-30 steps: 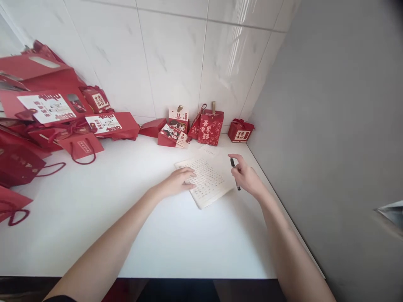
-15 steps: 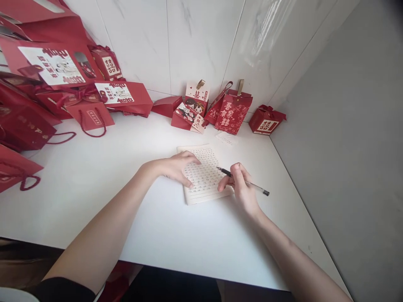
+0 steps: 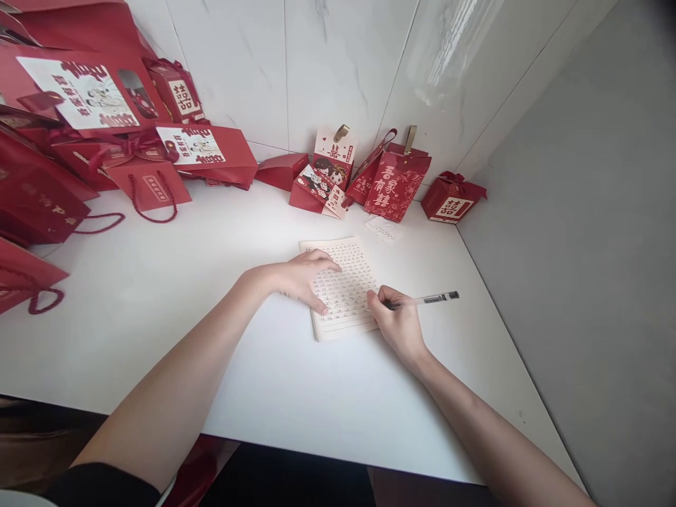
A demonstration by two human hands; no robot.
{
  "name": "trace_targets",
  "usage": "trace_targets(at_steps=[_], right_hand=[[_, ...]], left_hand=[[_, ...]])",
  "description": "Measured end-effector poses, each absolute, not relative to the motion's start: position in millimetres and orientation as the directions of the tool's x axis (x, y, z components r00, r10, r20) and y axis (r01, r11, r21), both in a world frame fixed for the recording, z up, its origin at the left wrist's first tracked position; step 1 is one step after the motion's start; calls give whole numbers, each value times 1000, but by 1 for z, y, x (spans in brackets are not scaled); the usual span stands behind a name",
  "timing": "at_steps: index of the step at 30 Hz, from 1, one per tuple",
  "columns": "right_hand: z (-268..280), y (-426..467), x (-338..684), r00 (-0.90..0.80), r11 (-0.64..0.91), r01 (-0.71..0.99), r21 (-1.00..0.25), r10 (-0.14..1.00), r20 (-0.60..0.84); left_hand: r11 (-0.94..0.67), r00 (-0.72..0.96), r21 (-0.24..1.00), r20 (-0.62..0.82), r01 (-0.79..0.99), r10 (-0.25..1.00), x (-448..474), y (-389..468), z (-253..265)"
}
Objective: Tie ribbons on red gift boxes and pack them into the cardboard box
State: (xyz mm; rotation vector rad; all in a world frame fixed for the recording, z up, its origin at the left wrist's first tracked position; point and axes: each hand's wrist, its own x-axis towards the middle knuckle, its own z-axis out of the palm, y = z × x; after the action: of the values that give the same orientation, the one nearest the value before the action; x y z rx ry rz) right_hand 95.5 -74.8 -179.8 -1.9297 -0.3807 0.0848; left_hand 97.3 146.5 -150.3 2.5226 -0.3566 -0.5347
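A notebook (image 3: 346,327) lies on the white table, its page filled with rows of small handwritten figures and a few ruled lines bare at the bottom. My left hand (image 3: 306,276) rests over the notebook's left side, thumb and fingers spread apart. At the right edge of the page, my right hand (image 3: 396,317) is closed round a pen (image 3: 436,298) with a clear barrel and dark ends. The pen's tip points left at the lower right rows; my fingers partly cover it, and whether it touches the paper is hard to tell.
Red gift bags (image 3: 153,186) and boxes crowd the table's left side. Along the tiled wall stand a patterned gift box (image 3: 332,165), a red box (image 3: 396,183) and a ribboned box (image 3: 451,197). A small paper slip (image 3: 384,229) lies behind the notebook. A grey wall (image 3: 581,232) borders the right.
My right hand has brought the pen down onto the page's right side and tilted it flatter, its back end swinging up and right. My left hand stays on the notebook. The view shifts slightly.
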Motion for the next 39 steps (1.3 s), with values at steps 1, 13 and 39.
trace_targets(at_steps=[1, 13, 39], right_hand=[[-180, -75, 96, 943, -351, 230, -908, 311, 118], [-183, -74, 98, 937, -397, 253, -882, 326, 122], [-142, -83, 84, 917, 135, 206, -969, 318, 240]], left_hand=[[-824, 887, 549, -298, -141, -351, 97, 146, -150], [-838, 885, 534, -328, -114, -329, 95, 141, -143], [-821, 892, 541, -257, -186, -371, 98, 146, -155]])
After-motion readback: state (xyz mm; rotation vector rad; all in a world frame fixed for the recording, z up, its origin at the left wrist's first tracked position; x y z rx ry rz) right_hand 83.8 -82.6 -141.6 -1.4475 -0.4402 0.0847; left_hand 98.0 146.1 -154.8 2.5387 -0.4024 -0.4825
